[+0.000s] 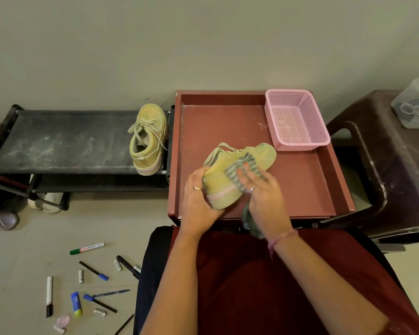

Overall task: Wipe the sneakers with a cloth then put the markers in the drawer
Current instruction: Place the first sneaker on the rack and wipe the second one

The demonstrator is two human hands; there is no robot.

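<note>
This looks like a home, in a spot by the wall where shoes are kept. A low black shoe rack (65,141) stands against the plain wall (203,44) at the left, with slippers (47,199) tucked under it on the pale tiled floor (94,226). To the right, a dark plastic stool (385,165) carries a clear storage box (414,105). Between them, a reddish drawer (228,131) holds a pink plastic basket (296,119).

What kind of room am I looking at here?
Probably a home entryway or shoe corner. A low black shoe rack stands against the plain wall with a sneaker on top and slippers underneath, and the floor is tiled.
</note>
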